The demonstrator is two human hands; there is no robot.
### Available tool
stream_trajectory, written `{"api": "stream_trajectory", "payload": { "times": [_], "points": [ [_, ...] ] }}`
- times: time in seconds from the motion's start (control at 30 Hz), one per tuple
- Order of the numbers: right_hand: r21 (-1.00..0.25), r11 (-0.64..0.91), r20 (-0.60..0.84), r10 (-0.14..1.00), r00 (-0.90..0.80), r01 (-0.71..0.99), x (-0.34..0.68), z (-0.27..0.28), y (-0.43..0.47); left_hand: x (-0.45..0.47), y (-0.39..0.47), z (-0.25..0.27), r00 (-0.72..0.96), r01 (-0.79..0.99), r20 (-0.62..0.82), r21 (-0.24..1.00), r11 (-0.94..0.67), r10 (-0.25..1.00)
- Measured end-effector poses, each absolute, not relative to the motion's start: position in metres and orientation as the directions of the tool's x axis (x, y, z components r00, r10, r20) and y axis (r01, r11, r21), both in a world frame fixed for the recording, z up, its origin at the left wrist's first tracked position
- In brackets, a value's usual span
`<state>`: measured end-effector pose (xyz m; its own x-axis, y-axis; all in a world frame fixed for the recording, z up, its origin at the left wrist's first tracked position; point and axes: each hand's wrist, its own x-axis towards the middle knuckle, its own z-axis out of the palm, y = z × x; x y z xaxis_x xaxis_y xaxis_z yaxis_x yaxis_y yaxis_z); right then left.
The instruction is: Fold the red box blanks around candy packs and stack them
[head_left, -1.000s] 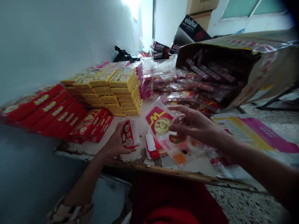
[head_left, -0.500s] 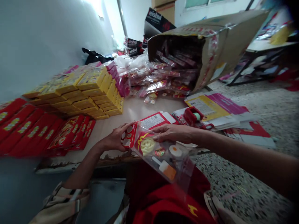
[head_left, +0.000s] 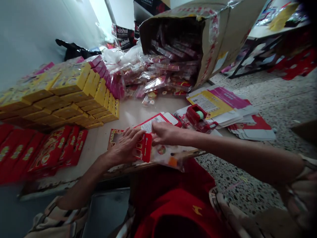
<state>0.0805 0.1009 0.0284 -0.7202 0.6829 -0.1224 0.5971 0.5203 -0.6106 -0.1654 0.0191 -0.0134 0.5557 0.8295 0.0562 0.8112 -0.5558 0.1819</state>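
Note:
My left hand (head_left: 127, 143) is at the table's front edge, its fingers laid across a small red carton (head_left: 148, 149) with cut-out windows, holding it. My right hand (head_left: 163, 133) is closed at the carton's right end, on a clear plastic packet (head_left: 157, 155) of toy food pieces. A round piece and an orange piece show through the plastic. The packet's left end is hidden by the carton and my fingers. Just behind my hands lies a red-and-white carton (head_left: 146, 125) with a printed label.
Yellow boxes (head_left: 71, 99) are stacked at the left, red boxes (head_left: 52, 148) before them. A tipped cardboard box (head_left: 208, 49) spills plastic packets (head_left: 158, 82) at the back. A red tape dispenser (head_left: 194, 114) and flat cartons (head_left: 218, 102) lie to the right.
The packet and carton have moved from above the lap onto the table edge. My right hand has closed and moved left to the carton's end. The camera view has shifted.

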Motion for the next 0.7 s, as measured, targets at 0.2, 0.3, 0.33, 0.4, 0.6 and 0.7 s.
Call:
{"api": "stream_trajectory", "payload": {
  "times": [0.2, 0.3, 0.33, 0.4, 0.6, 0.7],
  "points": [
    [-0.742, 0.449, 0.201, 0.857, -0.475, 0.497, 0.125, 0.037, 0.097, -0.184, 0.013, -0.017, 0.284, 0.902, 0.2, 0.275, -0.332, 0.938],
    [-0.977, 0.121, 0.031, 0.897, -0.441, 0.178, 0.136, 0.021, 0.087, -0.191, 0.011, -0.019, 0.26, 0.894, 0.225, 0.311, -0.322, 0.939],
    [-0.993, 0.068, 0.023, 0.914, -0.404, 0.097, 0.132, 0.016, 0.082, -0.19, 0.011, -0.019, 0.255, 0.889, 0.235, 0.326, -0.323, 0.938],
    [-0.995, 0.096, 0.08, 0.943, -0.322, 0.033, 0.109, 0.008, 0.074, -0.184, 0.01, -0.018, 0.251, 0.866, 0.262, 0.37, -0.337, 0.932],
    [-0.847, 0.516, 0.391, 0.767, -0.509, 0.126, -0.014, 0.009, 0.06, -0.187, -0.008, -0.014, 0.093, 0.599, 0.341, 0.731, -0.326, 0.935],
    [-0.838, 0.538, 0.412, 0.733, -0.541, 0.091, -0.057, 0.012, 0.061, -0.218, -0.03, -0.027, -0.254, 0.261, 0.27, 0.944, -0.203, 0.929]
  ]
}}
